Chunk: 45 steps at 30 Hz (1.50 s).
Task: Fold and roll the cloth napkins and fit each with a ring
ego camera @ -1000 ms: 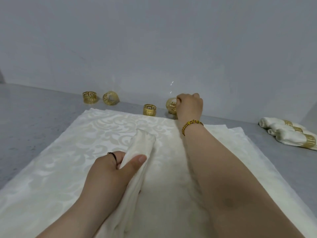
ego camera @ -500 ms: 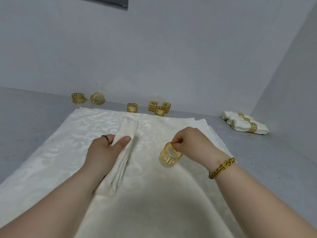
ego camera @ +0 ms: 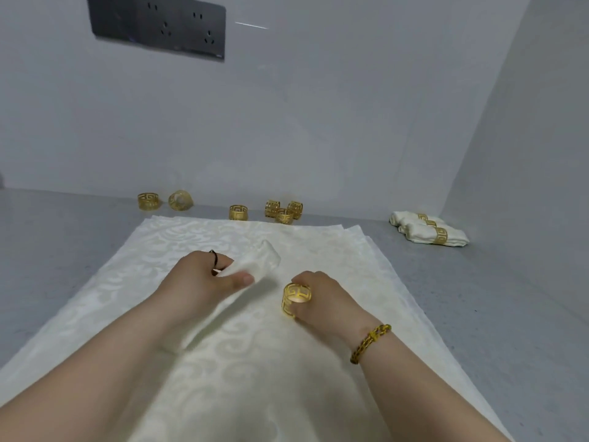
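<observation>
My right hand (ego camera: 322, 295) now pinches a gold napkin ring (ego camera: 295, 299), fetched from the spare rings (ego camera: 283, 212), just beside the rolled napkin (ego camera: 259, 263) my left hand (ego camera: 204, 282) grips; I judge threading comes next.

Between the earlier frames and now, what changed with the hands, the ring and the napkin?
The right hand took a gold ring from the loose rings at the back and brought it near, beside the rolled napkin. The left hand still grips that napkin; the remaining rings and finished napkins have not moved.
</observation>
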{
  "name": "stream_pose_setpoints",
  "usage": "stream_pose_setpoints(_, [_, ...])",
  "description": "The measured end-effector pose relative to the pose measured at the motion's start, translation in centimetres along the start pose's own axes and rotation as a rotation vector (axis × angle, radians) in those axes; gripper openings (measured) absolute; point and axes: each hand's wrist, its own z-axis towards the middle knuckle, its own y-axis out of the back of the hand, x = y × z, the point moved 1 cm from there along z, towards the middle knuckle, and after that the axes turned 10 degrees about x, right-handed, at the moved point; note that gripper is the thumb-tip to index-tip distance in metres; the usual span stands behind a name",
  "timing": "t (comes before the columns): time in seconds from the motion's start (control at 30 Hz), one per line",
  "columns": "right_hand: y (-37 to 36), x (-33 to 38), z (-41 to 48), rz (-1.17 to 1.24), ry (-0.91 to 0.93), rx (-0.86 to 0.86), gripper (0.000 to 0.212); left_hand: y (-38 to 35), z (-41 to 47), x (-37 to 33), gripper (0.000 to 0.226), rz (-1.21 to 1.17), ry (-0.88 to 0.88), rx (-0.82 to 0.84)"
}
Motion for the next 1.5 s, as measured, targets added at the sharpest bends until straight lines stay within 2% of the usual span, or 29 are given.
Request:
stream_pose_setpoints(0.1, [-0.3,-0.8,-0.2,0.026,-0.002,-0.052,0.049,-0.8,-0.6,-0.3,0.049,-0.061,-0.003,0.016])
stream_pose_setpoints(0.17, [-0.2,-1.4,-0.5,0.148,-0.011,-0.122,0.050,-1.5,-0.9,-0.2,0.048,-0.126,-0.004,-0.003])
stream_pose_setpoints(0.23, [0.1,-1.9,-1.0,0.552,-0.012,-0.187,0.044,-1.6,-1.1,0.0,0.042,-0.183,-0.010,-0.032])
stream_pose_setpoints(0.3, [0.7,-2.4,-1.2,1.036,0.059,-0.164,0.040,-1.1,-1.0,0.1,0.030,-0.235,-0.014,-0.085])
stream_pose_setpoints(0.37, [1.2,-2.5,-1.3,1.274,0.162,-0.097,0.039,-0.8,-0.9,0.4,0.031,-0.286,-0.019,-0.132])
stream_pose_setpoints(0.43, [1.2,-2.0,-1.2,1.370,0.228,-0.051,0.040,-1.0,-1.0,0.1,0.031,-0.328,-0.052,-0.128])
stream_pose_setpoints(0.53, [0.6,-1.0,-1.3,1.384,0.277,0.001,0.038,-1.8,-1.4,-0.7,0.021,-0.384,-0.093,-0.061])
stream_pose_setpoints(0.63, [0.1,-0.6,-1.5,1.336,0.312,0.003,0.029,-2.4,-1.7,-1.0,0.020,-0.408,-0.079,-0.028])
stream_pose_setpoints(0.83, [0.0,0.1,-2.1,1.115,0.342,-0.078,0.024,-2.5,-2.1,-1.0,0.027,-0.457,-0.057,-0.032])
stream_pose_setpoints(0.97, [0.2,0.3,-2.3,1.044,0.369,-0.115,0.026,-2.5,-2.0,-0.6,0.023,-0.479,-0.039,0.014])
stream_pose_setpoints(1.13, [-0.5,0.5,-2.2,0.923,0.418,0.004,0.025,-3.1,-2.0,-0.7,0.007,-0.333,-0.099,0.068])
stream_pose_setpoints(1.17, [-0.5,0.5,-2.2,0.941,0.423,0.047,0.018,-3.1,-2.0,-0.7,0.008,-0.325,-0.097,0.061])
stream_pose_setpoints(1.23, [-0.5,0.1,-2.0,1.022,0.419,0.111,0.026,-3.2,-1.9,-0.6,0.013,-0.307,-0.089,0.046])
stream_pose_setpoints(1.3, [-0.4,-0.2,-1.9,1.055,0.370,0.126,0.022,-3.2,-1.8,-0.4,0.010,-0.276,-0.072,0.034])
stream_pose_setpoints(1.4, [-0.6,-0.4,-1.6,0.978,0.272,0.132,0.015,-3.3,-1.5,-0.2,0.003,-0.204,-0.048,0.018])
stream_pose_setpoints(1.5, [-0.9,-0.5,-1.5,0.914,0.225,0.125,0.013,-3.5,-1.2,-0.1,0.010,-0.088,-0.044,0.016])
